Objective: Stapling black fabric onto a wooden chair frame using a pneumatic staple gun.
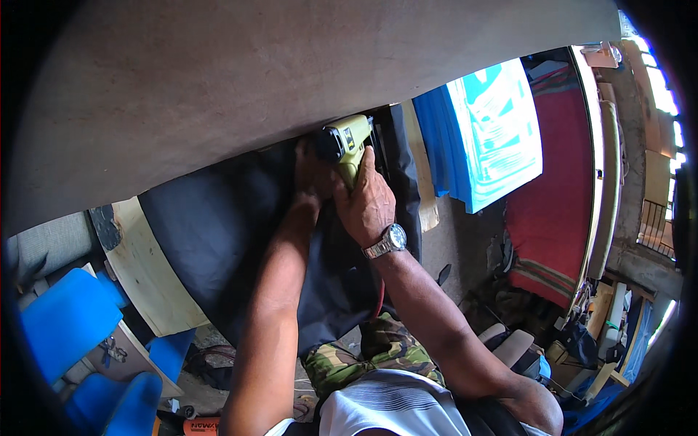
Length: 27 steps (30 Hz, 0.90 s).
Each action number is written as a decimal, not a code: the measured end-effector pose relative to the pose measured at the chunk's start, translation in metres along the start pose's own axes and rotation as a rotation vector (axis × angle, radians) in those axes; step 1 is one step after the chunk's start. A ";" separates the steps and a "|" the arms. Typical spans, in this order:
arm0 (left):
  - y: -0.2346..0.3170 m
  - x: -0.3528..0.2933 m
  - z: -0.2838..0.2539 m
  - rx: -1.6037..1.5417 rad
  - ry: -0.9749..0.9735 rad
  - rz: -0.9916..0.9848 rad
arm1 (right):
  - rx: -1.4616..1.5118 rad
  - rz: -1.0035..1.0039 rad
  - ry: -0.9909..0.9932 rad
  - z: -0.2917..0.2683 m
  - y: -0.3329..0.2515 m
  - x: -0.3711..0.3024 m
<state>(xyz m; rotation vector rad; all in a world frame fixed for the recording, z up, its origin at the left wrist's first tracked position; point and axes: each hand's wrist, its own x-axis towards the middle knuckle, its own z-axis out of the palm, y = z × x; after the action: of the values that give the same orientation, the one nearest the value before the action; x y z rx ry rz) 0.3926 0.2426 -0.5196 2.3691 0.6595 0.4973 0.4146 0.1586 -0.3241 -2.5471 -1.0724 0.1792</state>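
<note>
The right hand (366,207) is closed around the handle of a yellow-green power tool (354,134), with one finger extended along the tool's right side. The tool is located at the upper edge of a black sheet (211,207), toward the sheet's upper right corner and just beside the lower edge of a large brownish panel (291,73). The left hand (313,174) is positioned at the same edge of the sheet, immediately left of the tool. Its fingers are partly concealed by shadow and the tool head; whether they are open or closed on the sheet cannot be determined. A metal wristwatch (396,237) is worn on the right wrist. Pale wood (156,269) adjoins the sheet's left edge; blue sheets (451,145) are stacked beyond its right edge.
</note>
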 end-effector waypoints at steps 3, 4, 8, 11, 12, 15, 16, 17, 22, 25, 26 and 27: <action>-0.007 0.000 -0.005 0.058 -0.059 -0.008 | 0.008 0.018 -0.017 0.002 -0.006 0.002; -0.004 0.000 -0.005 0.104 -0.049 0.003 | 0.030 0.048 -0.020 0.001 -0.006 0.003; -0.001 0.001 -0.004 0.237 -0.007 0.040 | 0.078 0.091 -0.046 0.004 -0.001 0.005; -0.021 -0.007 0.009 -0.526 -0.022 -0.099 | 0.059 0.091 -0.114 0.006 -0.013 0.003; -0.019 -0.017 0.011 -1.054 -0.024 -0.239 | 0.044 0.094 -0.150 0.006 -0.016 0.002; 0.013 -0.008 -0.005 -1.528 0.003 -0.333 | -0.019 0.067 -0.128 0.013 0.003 0.003; 0.011 -0.010 -0.006 -1.441 0.052 -0.305 | -0.035 0.046 -0.132 0.014 0.002 0.004; 0.001 -0.017 -0.014 -1.333 0.110 -0.285 | -0.024 0.046 -0.132 0.019 -0.007 0.006; 0.017 -0.018 -0.075 0.020 0.110 0.085 | 0.014 0.163 -0.220 -0.004 -0.012 -0.004; 0.013 -0.030 -0.139 0.300 0.219 0.038 | 0.177 0.084 -0.283 -0.030 -0.011 -0.054; 0.004 -0.039 -0.154 0.397 0.279 -0.010 | 0.307 0.161 -0.439 -0.045 -0.018 -0.069; 0.001 -0.040 -0.162 0.439 0.287 -0.013 | 0.380 0.199 -0.474 -0.052 -0.013 -0.088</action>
<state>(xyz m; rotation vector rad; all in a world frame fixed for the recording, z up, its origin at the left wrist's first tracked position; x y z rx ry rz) 0.2810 0.2949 -0.4073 2.7230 0.9982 0.7607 0.3578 0.0894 -0.2730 -2.3042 -0.8277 0.9809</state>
